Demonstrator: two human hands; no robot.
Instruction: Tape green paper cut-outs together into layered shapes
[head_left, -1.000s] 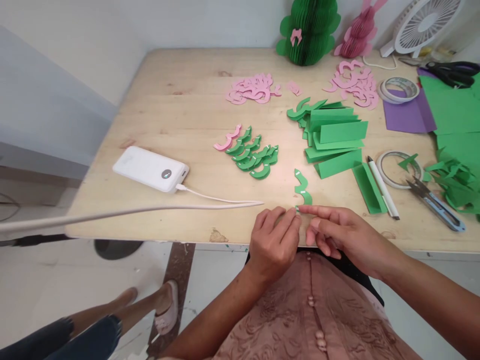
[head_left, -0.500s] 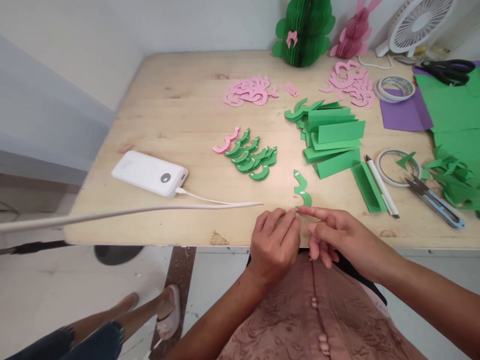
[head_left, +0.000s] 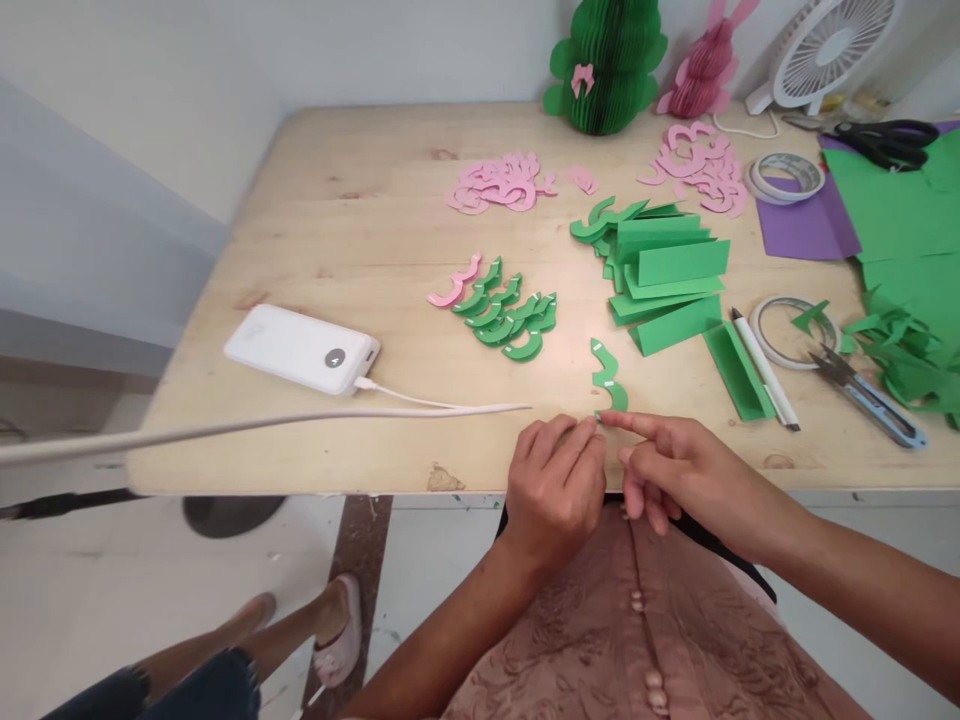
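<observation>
A green wavy paper cutout [head_left: 615,394] lies near the table's front edge, with small white pieces on its surface. My left hand [head_left: 556,485] rests by its lower end, fingers bent and pressed together. Whatever is under those fingertips is hidden. From the other side, my right hand [head_left: 679,470] reaches in with its index finger stretched out, its tip at the cutout's lower end. The thumb is apart and the other fingers curl loosely around nothing. Farther left are several similar green cutouts [head_left: 525,345] in overlapping rows, beside a pink cutout [head_left: 457,285].
Folded green paper strips [head_left: 679,265], a white marker [head_left: 765,370], a tape roll [head_left: 784,355] and a blue cutter [head_left: 874,400] lie to the right. A power bank [head_left: 296,345] with a cable is on the left. Pink cutouts [head_left: 499,185] and black-handled scissors [head_left: 889,143] lie farther back.
The whole view has shifted slightly. Both hands keep the same pose at the lower end of the green cutout, and nothing else has visibly moved.
</observation>
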